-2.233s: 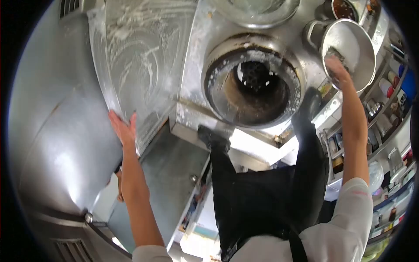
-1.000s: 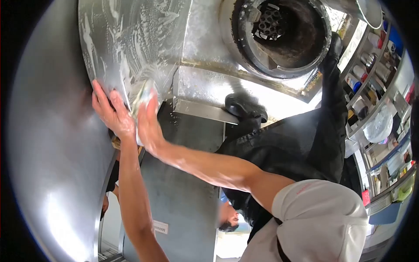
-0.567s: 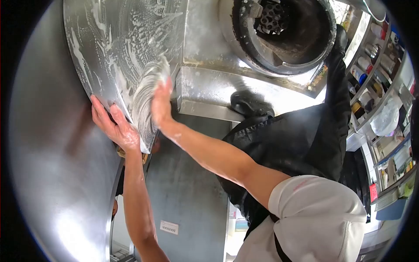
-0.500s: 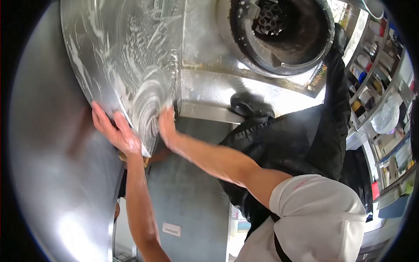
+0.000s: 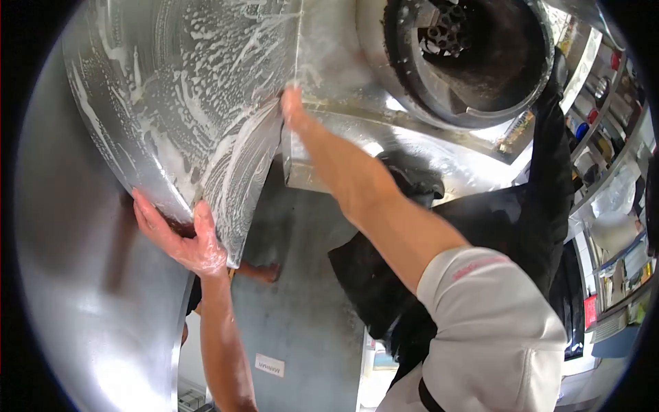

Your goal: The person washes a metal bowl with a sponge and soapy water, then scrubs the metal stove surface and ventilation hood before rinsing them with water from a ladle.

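A large stainless steel panel (image 5: 226,82), streaked with white suds, fills the upper left of the view and narrows to a folded corner. My left hand (image 5: 182,237) grips its lower edge, fingers at one side and thumb at the other; foam clings to the wrist. At the panel's right edge is my right hand (image 5: 293,110), seen edge-on. Its fingers are foreshortened and partly hidden, so anything under them does not show. Curved wiping marks run through the foam below it.
A wide round metal pot-like vessel (image 5: 467,62) with a perforated piece inside stands on a wet steel ledge (image 5: 405,147). A smooth metal surface (image 5: 75,275) lies left. Loaded shelves (image 5: 611,165) line the right. Another person's hand (image 5: 264,272) shows below the panel.
My right hand has moved up and slightly right along the panel's edge. The panel's lower corner sits a little lower in view, and my left hand with it.
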The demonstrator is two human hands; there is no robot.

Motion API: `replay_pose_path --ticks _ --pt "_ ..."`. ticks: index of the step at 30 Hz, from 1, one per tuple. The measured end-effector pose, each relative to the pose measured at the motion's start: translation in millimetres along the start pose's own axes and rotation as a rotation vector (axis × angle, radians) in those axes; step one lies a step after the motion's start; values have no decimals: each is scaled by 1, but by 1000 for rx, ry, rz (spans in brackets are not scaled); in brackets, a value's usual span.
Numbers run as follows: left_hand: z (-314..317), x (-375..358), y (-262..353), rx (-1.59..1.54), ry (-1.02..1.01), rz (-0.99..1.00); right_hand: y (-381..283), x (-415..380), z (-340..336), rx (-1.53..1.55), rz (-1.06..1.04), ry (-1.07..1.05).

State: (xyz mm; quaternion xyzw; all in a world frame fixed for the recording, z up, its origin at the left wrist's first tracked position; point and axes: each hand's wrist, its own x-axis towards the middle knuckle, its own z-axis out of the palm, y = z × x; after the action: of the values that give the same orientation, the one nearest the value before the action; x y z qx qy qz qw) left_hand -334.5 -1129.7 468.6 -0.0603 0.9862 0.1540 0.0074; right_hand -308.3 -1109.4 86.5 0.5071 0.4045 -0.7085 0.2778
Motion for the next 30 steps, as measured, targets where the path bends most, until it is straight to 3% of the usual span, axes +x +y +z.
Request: replay_pose_path --ticks 4,6,8,9,10,12,14,17,18,19,20,23,24,26,27,28,30 --pt "-2 1 5 25 2 -7 -98 -68 1 21 -228 -161" --pt "-2 1 5 15 2 17 -97 -153 0 -39 -324 -209" --pt "-3 2 9 19 1 21 -61 -227 8 128 -246 -254" --pt "-3 2 12 27 -1 -13 -51 -239 5 39 -160 -213" --pt "-2 1 12 37 -7 -44 -46 -227 2 46 -163 -208" --pt "-3 -4 6 68 -21 -7 -33 -182 -7 -226 157 -123" --pt "2 -3 4 102 -7 24 9 -122 -6 -628 3 -63" --pt "1 -3 9 124 -6 -13 134 40 8 -702 -147 -3" --pt "0 -6 6 135 -17 -7 198 125 34 -944 -374 -18" --pt "0 -9 3 143 -26 23 83 74 19 -351 -141 -148" --pt "-3 -6 1 153 -23 55 -54 12 1 239 106 -143" --pt "-5 -5 5 102 -10 5 -160 -42 12 184 -206 -215" --pt "0 -5 4 100 15 -1 -168 -43 24 43 -420 -124" --pt "0 -6 7 96 38 -24 -177 -150 18 66 -474 -208" --pt "-2 -6 8 139 23 -36 -134 -186 21 21 -465 -257" --pt "-3 -6 7 184 2 -48 -100 -235 16 99 -331 -289" --pt "0 -4 13 143 25 -21 -60 -250 -7 4 63 -331"
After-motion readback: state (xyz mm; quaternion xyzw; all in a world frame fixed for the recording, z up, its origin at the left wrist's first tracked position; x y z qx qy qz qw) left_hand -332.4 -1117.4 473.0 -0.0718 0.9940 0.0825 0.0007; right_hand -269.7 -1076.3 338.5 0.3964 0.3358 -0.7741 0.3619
